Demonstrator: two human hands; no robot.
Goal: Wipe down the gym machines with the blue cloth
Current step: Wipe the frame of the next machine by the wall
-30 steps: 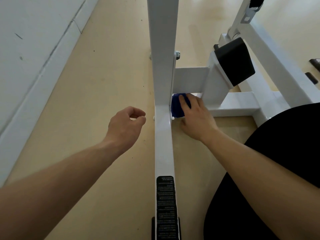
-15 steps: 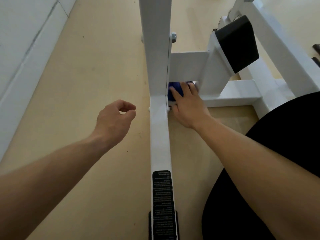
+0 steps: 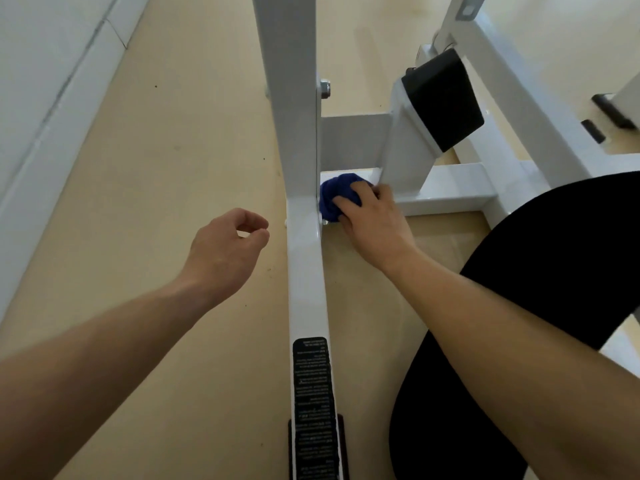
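Beige floor [image 3: 145, 188] beside white wall [image 3: 41, 64]; white machine frame [image 3: 304, 258] standing on it. Blue cloth [image 3: 334, 199] bunched on low crossbar [image 3: 446, 192], touching upright post [image 3: 294, 98]. Right hand [image 3: 374, 226] pressed onto cloth, fingers curled over it. Left hand [image 3: 228, 247] in air left of frame, loosely curled, thumb near forefinger, holding nothing. Black pad [image 3: 446, 98] above crossbar.

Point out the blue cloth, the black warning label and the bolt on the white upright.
blue cloth [image 3: 330, 197]: head view, on its bunched left part.
black warning label [image 3: 313, 403]: head view, on the middle of the printed text.
bolt [image 3: 325, 89]: head view, on its metal head.
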